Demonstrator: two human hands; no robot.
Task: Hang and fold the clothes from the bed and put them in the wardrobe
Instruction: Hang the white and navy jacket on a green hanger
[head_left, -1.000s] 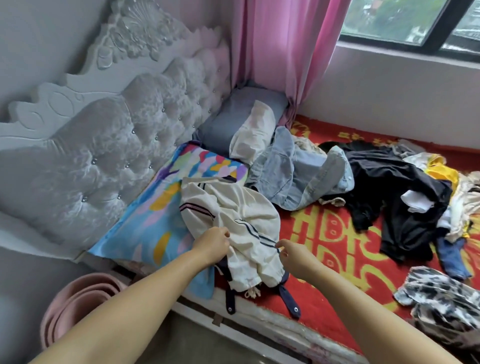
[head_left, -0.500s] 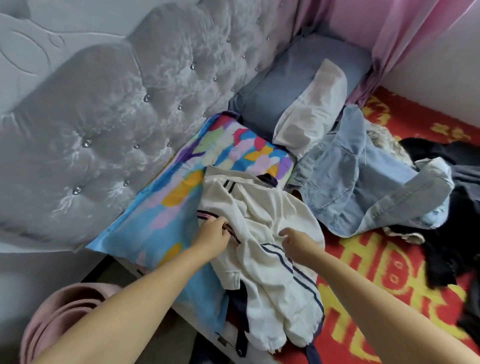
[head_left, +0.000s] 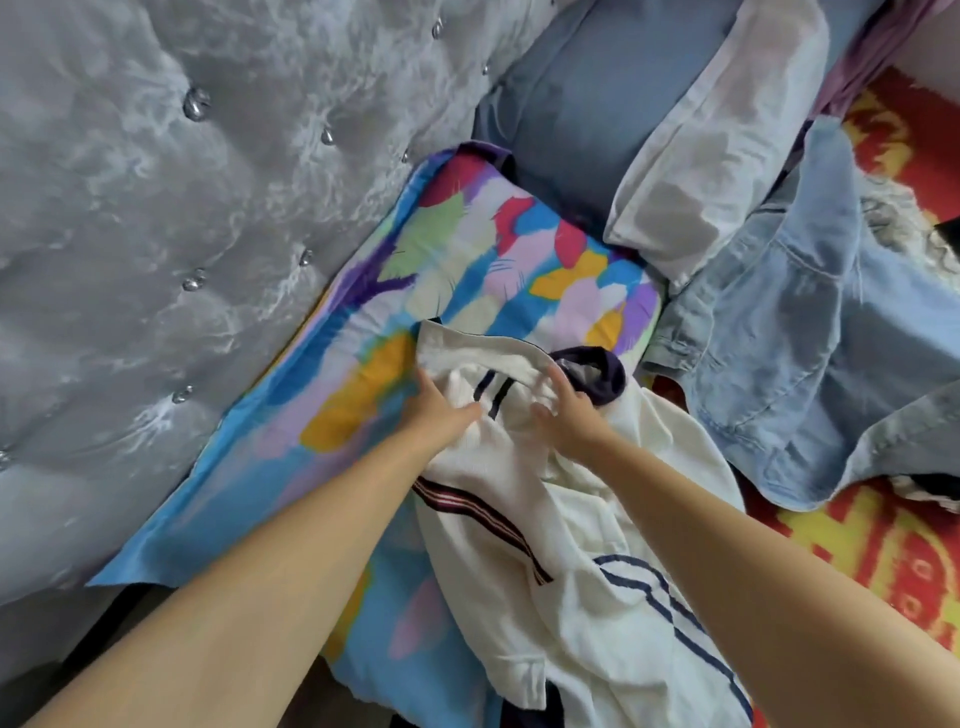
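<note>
A cream-white top with navy stripes (head_left: 582, 571) lies crumpled across the colourful pillow (head_left: 467, 260) and the bed's near edge. Both of my hands are at its upper end, by the ribbed collar. My left hand (head_left: 436, 410) lies on the fabric at the collar's left side, thumb out to the right. My right hand (head_left: 566, 415) grips the cloth just below the collar, next to a dark navy lining. A light blue denim garment (head_left: 810, 332) lies in a heap to the right on the red and yellow bedspread (head_left: 883, 561).
The grey tufted headboard (head_left: 182, 234) fills the left. A blue-grey pillow (head_left: 576, 109) leans at the back with a white folded cloth (head_left: 727, 135) on it. A pink curtain hem (head_left: 872, 47) hangs at the top right.
My head has come closer and lower over the bed. Both hands have moved up the white top from its middle to the collar end.
</note>
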